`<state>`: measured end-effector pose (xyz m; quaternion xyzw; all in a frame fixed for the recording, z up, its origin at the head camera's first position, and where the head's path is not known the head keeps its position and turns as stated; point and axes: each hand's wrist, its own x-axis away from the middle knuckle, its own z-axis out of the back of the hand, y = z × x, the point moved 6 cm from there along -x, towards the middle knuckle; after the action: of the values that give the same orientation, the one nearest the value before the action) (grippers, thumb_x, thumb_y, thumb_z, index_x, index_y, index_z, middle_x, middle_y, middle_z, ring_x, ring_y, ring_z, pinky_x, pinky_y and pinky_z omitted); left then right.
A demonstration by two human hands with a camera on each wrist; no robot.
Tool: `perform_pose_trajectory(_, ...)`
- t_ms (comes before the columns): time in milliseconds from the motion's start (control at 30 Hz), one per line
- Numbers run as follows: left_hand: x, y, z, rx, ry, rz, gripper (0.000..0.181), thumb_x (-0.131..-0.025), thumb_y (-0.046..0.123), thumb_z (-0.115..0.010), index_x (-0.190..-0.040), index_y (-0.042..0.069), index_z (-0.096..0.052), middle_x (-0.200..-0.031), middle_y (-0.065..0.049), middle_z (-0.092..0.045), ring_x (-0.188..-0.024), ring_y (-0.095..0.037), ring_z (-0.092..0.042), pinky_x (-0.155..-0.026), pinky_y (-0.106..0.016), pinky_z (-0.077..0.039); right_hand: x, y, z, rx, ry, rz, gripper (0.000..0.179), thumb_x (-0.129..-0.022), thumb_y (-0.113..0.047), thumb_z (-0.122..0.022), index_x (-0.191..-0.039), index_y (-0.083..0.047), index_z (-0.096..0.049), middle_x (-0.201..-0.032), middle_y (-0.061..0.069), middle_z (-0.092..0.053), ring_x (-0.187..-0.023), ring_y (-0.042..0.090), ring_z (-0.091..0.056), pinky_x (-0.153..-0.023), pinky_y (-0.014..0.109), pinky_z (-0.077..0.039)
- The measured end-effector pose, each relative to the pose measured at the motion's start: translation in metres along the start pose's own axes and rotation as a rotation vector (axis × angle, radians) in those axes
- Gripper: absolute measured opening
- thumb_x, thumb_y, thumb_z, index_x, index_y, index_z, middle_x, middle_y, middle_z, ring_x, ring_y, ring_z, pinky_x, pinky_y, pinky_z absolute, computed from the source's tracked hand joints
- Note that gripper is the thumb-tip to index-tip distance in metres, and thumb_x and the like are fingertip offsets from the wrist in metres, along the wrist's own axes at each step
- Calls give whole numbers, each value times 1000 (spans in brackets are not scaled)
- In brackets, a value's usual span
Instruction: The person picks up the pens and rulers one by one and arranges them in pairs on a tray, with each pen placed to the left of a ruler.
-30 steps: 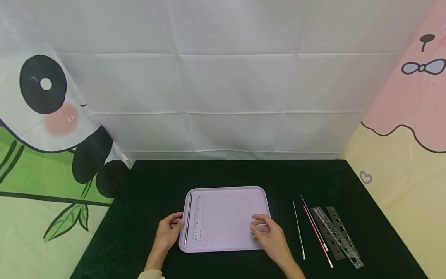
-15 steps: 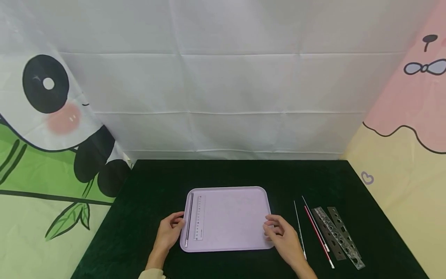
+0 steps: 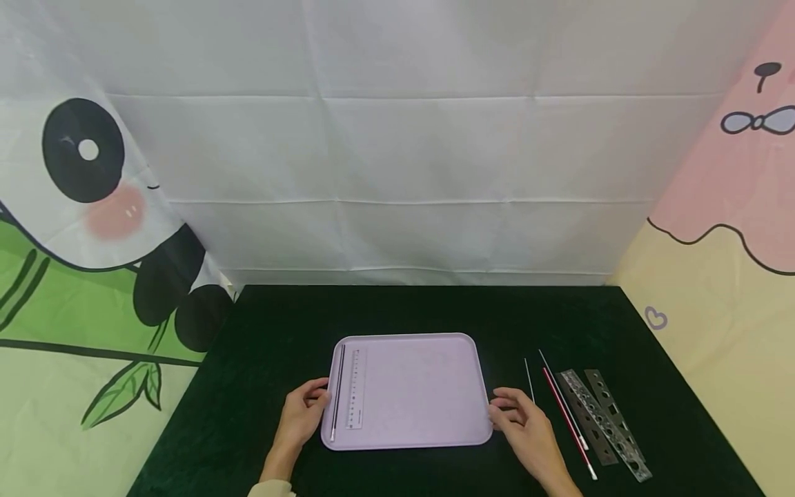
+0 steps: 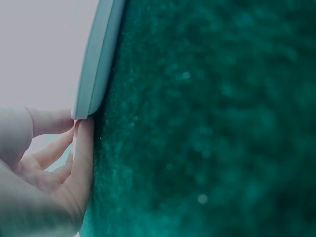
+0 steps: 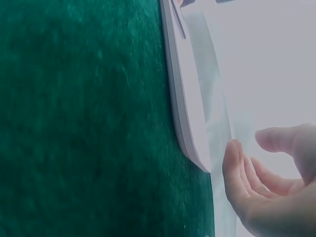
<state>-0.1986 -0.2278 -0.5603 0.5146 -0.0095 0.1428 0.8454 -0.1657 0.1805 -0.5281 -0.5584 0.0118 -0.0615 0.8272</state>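
A lilac tray lies on the dark green table. Along its left side are a clear ruler and a thin dark rod. My left hand pinches the tray's left rim; in the left wrist view, the thumb and fingers meet at the tray edge. Just beside the tray's right edge is my right hand, its fingers loosely bent. The right wrist view shows a gap between its thumb and fingers, with nothing held and the tray apart from them.
Right of the right hand lie a red pencil-like stick, a pale stick and dark, hole-punched strips. A thin rod is partly hidden behind that hand. A white cloth hangs behind the table.
My right hand has moved right, from over the tray to just outside its right edge, now covering part of the thin rod. My left hand stays at the left rim.
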Motion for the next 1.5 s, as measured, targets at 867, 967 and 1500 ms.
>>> perform_pose_trajectory(867, 1, 1, 1, -14, 32, -22, 33, -101, 8, -61, -133, 0, -64, -111, -15, -66, -91, -24, -60, -78, -34, -49, -3, 28, 47, 213, 29, -55, 39, -97, -10, -70, -132, 2, -59, -121, 20, -67, -101, 28, -69, -81, 33, -57)
perform_pose_trajectory(967, 1, 1, 0, -8, 26, -19, 33, -101, 8, -61, -134, 1, -63, -112, -15, -66, -91, -23, -60, -78, -34, -49, -5, 33, 51, 254, 23, -76, 40, -97, -11, -71, -132, 3, -59, -120, 20, -67, -101, 30, -69, -84, 38, -57)
perform_pose_trajectory(1500, 1, 0, -1, -2, 19, -19, 33, -102, 7, -60, -134, 0, -63, -112, -15, -64, -93, -23, -60, -79, -35, -50, -8, 49, 61, 395, 17, -85, 42, -92, -8, -75, -129, 5, -59, -114, 21, -67, -90, 28, -68, -77, 45, -56)
